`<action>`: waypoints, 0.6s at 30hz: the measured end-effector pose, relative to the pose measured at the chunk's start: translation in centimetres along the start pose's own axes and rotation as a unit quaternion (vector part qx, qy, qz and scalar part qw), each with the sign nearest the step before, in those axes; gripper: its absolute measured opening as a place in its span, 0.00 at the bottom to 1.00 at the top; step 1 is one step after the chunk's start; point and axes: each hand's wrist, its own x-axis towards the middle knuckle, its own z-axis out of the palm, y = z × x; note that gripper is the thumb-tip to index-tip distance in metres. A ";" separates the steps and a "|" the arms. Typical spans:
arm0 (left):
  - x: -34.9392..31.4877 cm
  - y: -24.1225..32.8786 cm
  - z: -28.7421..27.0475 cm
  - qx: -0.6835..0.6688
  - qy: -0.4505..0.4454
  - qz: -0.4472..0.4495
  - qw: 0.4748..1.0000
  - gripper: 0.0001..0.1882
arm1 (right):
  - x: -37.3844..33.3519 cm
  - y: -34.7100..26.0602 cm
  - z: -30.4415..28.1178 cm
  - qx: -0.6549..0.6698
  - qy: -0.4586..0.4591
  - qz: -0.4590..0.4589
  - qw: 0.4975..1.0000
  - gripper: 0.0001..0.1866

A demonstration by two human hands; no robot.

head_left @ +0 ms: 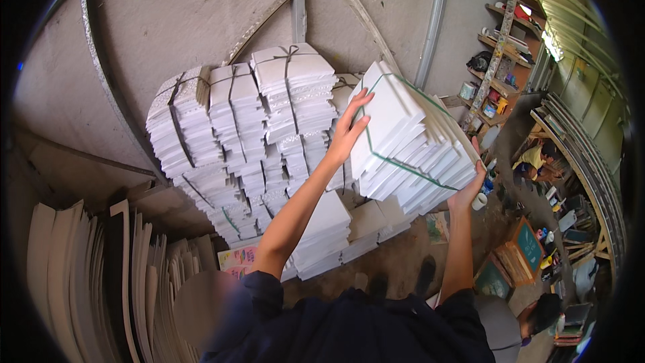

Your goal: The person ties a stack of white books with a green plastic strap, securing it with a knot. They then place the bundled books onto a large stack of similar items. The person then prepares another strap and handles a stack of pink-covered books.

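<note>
A thick bundle of white boards (pixel 396 128), tied crosswise with green cord, is tilted between my two hands in front of the stacks. My left hand (pixel 351 126) presses against its left side, thumb and fingers over the upper edge near the cord. Underneath the lower right corner, my right hand (pixel 468 187) grips the bundle, its palm partly hidden. Just left of it, dark-corded bundles of white sheets (pixel 292 87) are piled against the wall. More white stacks (pixel 324 228) sit lower, below and behind my left forearm.
Large upright sheets (pixel 94 275) lean at the lower left. Cluttered shelves (pixel 504 74) rise at the right. A person in yellow (pixel 533 156) sits farther right; another person (pixel 541 314) is close at the lower right, near a wood-framed green board (pixel 527 249).
</note>
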 end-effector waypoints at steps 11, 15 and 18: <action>17.2 -9.3 2.7 0.213 0.226 -0.091 0.946 0.18 | 20.5 13.1 -3.7 0.230 0.074 0.096 0.966 0.30; 20.4 -10.3 2.0 0.155 0.260 -0.253 0.919 0.30 | 25.4 17.8 -3.5 0.338 0.012 0.127 0.933 0.27; 22.1 -11.4 0.8 0.095 0.243 -0.243 0.934 0.31 | 27.9 21.9 -2.8 0.338 0.026 0.173 0.925 0.27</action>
